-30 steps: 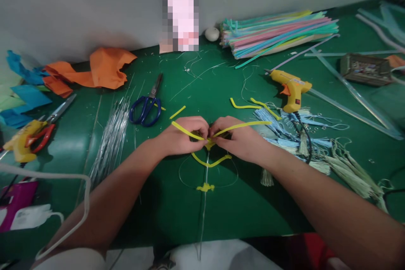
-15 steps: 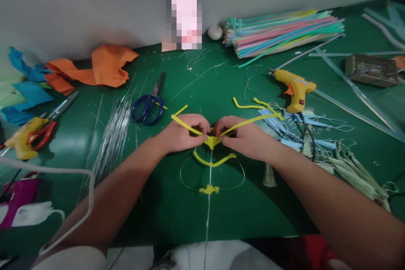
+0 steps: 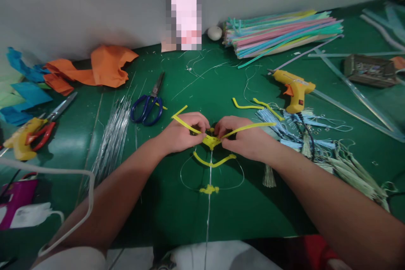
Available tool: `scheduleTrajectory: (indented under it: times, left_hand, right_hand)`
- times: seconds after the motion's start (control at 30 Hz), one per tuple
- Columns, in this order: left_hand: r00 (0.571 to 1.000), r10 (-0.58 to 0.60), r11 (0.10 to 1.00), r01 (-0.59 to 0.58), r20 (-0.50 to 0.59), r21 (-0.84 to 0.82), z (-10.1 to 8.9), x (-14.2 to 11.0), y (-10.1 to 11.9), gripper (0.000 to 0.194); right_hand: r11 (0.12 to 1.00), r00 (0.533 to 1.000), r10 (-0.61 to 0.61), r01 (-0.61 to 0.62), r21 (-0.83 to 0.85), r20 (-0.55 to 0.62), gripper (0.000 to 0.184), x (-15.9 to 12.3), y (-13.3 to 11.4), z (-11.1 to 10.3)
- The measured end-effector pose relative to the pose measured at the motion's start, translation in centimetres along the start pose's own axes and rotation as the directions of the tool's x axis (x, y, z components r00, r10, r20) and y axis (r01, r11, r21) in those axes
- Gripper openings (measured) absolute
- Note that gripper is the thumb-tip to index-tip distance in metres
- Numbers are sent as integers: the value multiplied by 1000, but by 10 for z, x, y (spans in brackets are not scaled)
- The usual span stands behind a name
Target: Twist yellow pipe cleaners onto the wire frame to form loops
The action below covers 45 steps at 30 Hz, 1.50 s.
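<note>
Left hand and right hand pinch the yellow piece near its centre. It seems light and soft, so the best hold is there.

Blue-handled scissors, solid green table

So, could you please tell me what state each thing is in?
Left hand, pinching the yellow piece
Right hand, pinching the yellow piece
Blue-handled scissors, blades apparently closed
Tassels, loosely heaped
Glue gun near tassels, lying flat, power unclear
Small box, open, holding small bits
Orange sheet, crumpled
Colourful strips, bundled
</note>
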<state>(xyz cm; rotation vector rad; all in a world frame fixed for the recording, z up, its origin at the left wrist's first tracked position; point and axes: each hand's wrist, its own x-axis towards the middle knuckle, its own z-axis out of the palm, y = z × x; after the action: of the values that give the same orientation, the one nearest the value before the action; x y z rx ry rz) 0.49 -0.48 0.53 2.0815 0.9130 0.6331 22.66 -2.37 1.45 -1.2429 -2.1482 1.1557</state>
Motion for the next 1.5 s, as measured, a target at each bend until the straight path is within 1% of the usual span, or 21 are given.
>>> scheduleTrajectory:
  times: [0.17, 0.27, 0.37, 0.43, 0.57, 0.7, 0.9, 1.03, 1.17, 1.23, 1.27, 1.33, 1.4, 1.43, 1.5]
  left_hand:
    - [1000, 6, 1000, -6, -18, 0, 1, 0, 0, 9]
    - [1000, 23, 1000, -23, -14, 7, 1, 0, 2, 8]
    - [998, 56, 998, -56, 18, 16, 0, 1, 4, 3]
    - [996, 71, 997, -73, 51, 34, -1, 0, 5, 4]
    - [994, 38, 997, -45, 102, 68, 0, 0, 7, 7]
    - [991, 1, 998, -10, 131, 69, 1, 0, 9, 5]
    - [992, 3, 998, -11, 127, 57, 0, 1, 11, 8]
    - [993, -19, 998, 13, 114, 57, 1, 1, 10, 8]
    - [997, 16, 997, -22, 78, 68, 3, 1, 9, 8]
    - [997, 67, 992, -69, 25, 109, 4, 0, 10, 8]
    - [995, 95, 986, -92, -15, 140, 4, 0, 11, 8]
    - [987, 123, 980, -104, -104, 172, 4, -1, 13, 6]
    - [980, 76, 992, -55, -184, 116, 4, -1, 14, 4]
    - [977, 32, 998, -20, -211, 62, 4, -1, 14, 5]
    - [968, -58, 998, 47, -242, -49, 6, -1, 15, 7]
  right_hand:
    - [1000, 999, 29, -29, -4, -26, 15, 0, 0, 1]
    - [998, 999, 45, -46, -33, -31, 13, -1, -1, 1]
    - [999, 1000, 11, -12, -45, -29, 12, -1, -2, 2]
    - [999, 999, -17, 16, -38, -29, 12, -1, -2, 2]
    - [1000, 1000, -14, 13, -28, -21, 13, -1, 0, 2]
    - [999, 1000, 9, -10, -39, -18, 11, -1, 0, 1]
    - [999, 1000, 10, -10, -38, -18, 11, 0, -1, 2]
    - [1000, 1000, -2, 2, -28, -16, 13, -1, 1, 3]
    - [1000, 999, 22, -23, -17, -28, 11, -1, 1, 3]
    - [1000, 998, 21, -20, 7, -62, 9, -2, 1, 4]
    - [1000, 996, -7, 8, 17, -91, 8, -2, 1, 4]
    - [993, 980, -114, 116, 6, -162, 7, -3, 1, 4]
    - [973, 943, -233, 224, -63, -240, 8, -3, 0, 4]
    - [962, 921, -273, 251, -111, -280, 8, -3, 0, 4]
    - [946, 883, -313, 255, -201, -351, 9, -3, -1, 3]
